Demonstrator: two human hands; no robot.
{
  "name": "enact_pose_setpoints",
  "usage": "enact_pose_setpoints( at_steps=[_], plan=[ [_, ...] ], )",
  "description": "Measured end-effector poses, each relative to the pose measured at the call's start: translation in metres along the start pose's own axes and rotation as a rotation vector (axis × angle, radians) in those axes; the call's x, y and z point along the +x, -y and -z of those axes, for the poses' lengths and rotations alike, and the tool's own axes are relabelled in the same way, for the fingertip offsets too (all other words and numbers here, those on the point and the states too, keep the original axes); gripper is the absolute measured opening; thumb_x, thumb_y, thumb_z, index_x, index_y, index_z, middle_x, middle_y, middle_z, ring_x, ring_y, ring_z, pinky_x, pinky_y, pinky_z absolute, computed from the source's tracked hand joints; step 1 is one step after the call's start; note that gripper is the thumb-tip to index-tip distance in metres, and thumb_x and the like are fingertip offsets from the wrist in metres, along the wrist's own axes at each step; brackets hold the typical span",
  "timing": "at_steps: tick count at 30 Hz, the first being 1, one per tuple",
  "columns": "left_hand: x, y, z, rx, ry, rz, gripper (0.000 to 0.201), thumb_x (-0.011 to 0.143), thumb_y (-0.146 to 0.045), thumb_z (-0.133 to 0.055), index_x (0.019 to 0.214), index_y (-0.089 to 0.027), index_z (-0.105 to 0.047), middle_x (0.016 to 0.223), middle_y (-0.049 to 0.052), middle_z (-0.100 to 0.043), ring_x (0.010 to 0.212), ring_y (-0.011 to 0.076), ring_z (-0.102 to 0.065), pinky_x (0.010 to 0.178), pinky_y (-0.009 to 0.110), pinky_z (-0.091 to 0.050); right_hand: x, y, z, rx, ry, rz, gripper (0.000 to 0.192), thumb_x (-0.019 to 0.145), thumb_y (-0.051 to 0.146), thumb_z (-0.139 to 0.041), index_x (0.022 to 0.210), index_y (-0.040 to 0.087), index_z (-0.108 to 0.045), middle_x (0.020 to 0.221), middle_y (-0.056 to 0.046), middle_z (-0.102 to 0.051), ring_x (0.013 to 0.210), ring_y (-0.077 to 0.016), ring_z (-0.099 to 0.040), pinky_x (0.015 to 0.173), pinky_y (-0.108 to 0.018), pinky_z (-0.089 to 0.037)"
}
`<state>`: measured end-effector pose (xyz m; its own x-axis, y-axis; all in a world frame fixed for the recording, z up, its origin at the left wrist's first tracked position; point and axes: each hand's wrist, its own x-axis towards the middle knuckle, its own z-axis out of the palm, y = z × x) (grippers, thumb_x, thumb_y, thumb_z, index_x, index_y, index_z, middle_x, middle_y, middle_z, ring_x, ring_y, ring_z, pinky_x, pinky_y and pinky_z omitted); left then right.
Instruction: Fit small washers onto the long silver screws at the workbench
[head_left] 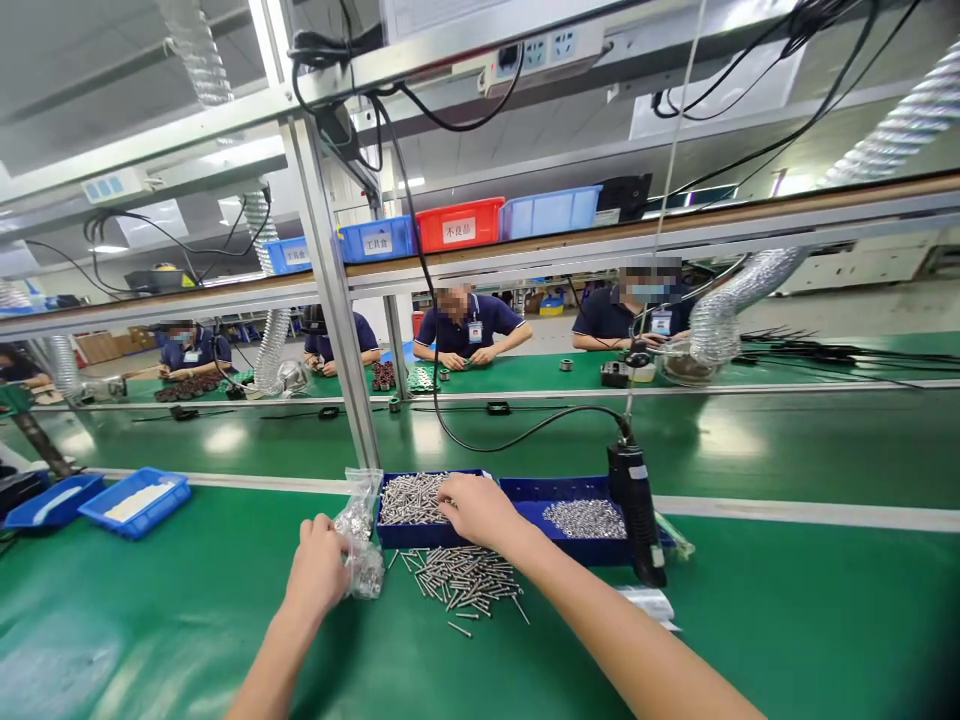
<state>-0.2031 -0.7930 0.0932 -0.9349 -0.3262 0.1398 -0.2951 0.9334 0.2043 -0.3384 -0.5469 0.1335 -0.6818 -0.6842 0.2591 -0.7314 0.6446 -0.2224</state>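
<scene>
My left hand is closed on the side of a clear plastic bag of small metal parts. My right hand reaches over a blue bin full of long metal screws. Its fingers are bent down and pressed together among the screws, and the fingertips are hidden. A loose heap of similar screws lies on the green mat in front of that bin. To the right, a second blue bin holds small shiny nut-like pieces.
A black electric screwdriver hangs on a cable at the right bin's edge. An aluminium post rises behind the bag. Blue trays sit at left. Several co-workers sit across the green line.
</scene>
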Motion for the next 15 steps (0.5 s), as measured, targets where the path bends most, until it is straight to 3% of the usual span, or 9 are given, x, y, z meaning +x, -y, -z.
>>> enact_pose_setpoints(
  at_steps=[6, 10, 15],
  plan=[
    [-0.003, -0.016, -0.004, 0.033, -0.015, 0.035, 0.016, 0.074, -0.025, -0.07, 0.082, -0.014, -0.078, 0.116, 0.021, -0.058, 0.115, 0.0376, -0.045, 0.093, 0.046, -0.045, 0.026, -0.005, -0.01, -0.04, 0.035, -0.097, 0.016, 0.088, 0.028, -0.062, 0.097, 0.018, -0.072, 0.099, -0.013, -0.072, 0.094, -0.029, -0.069, 0.076, -0.034, -0.046],
    [-0.002, -0.02, -0.004, 0.007, 0.054, 0.086, 0.038, 0.064, -0.03, -0.08, 0.097, -0.01, -0.077, 0.118, 0.026, -0.06, 0.119, 0.0432, -0.045, 0.093, 0.054, -0.047, 0.033, -0.017, -0.017, -0.013, 0.102, -0.08, 0.022, 0.09, 0.029, -0.059, 0.106, 0.021, -0.07, 0.104, -0.013, -0.072, 0.098, -0.03, -0.069, 0.078, -0.036, -0.048],
    [0.002, -0.019, -0.013, -0.004, 0.134, 0.184, 0.056, 0.062, -0.015, -0.079, 0.117, -0.006, -0.071, 0.149, 0.033, -0.036, 0.139, 0.0516, -0.025, 0.103, 0.069, -0.037, 0.042, -0.032, -0.033, 0.093, 0.176, -0.069, 0.036, 0.091, 0.039, -0.056, 0.125, 0.028, -0.062, 0.112, -0.011, -0.07, 0.107, -0.0295, -0.066, 0.083, -0.038, -0.05]
  ],
)
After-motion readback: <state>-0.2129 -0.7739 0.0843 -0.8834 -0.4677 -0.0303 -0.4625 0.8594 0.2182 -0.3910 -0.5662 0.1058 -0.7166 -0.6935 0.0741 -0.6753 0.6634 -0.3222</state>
